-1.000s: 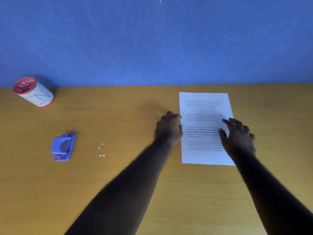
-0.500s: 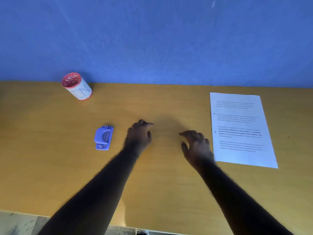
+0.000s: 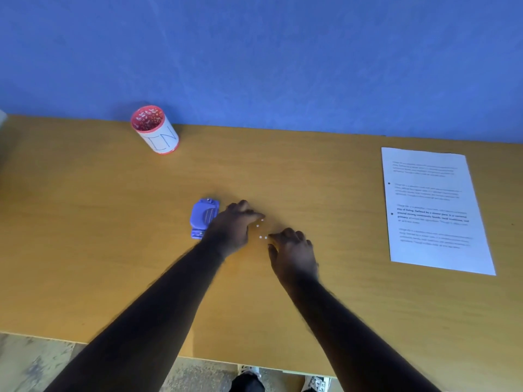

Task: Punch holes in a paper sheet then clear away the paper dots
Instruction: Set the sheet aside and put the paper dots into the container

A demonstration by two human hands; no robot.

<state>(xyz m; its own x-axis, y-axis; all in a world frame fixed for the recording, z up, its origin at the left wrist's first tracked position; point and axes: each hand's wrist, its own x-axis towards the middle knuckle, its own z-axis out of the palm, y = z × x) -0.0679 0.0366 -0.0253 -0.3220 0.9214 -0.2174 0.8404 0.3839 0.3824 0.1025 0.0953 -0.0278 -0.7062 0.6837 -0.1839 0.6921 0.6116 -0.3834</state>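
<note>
Several small white paper dots (image 3: 261, 230) lie on the wooden table (image 3: 113, 250), between my two hands. My left hand (image 3: 233, 226) hovers just left of the dots, fingers loosely bent and holding nothing, partly covering the blue hole punch (image 3: 203, 216). My right hand (image 3: 293, 250) sits just right of and below the dots, its fingertips close to the lowest pair, also holding nothing. The printed paper sheet (image 3: 433, 210) lies flat at the far right, with two punched holes along its left edge.
A red-rimmed cup (image 3: 155, 130) with a white label stands at the back left near the blue wall. The table's front edge (image 3: 198, 359) runs below my forearms, with floor and shoes visible beyond it.
Both hands left the paper sheet and moved left to the paper dots beside the hole punch. The view shifted left with them, so the sheet now lies far right.
</note>
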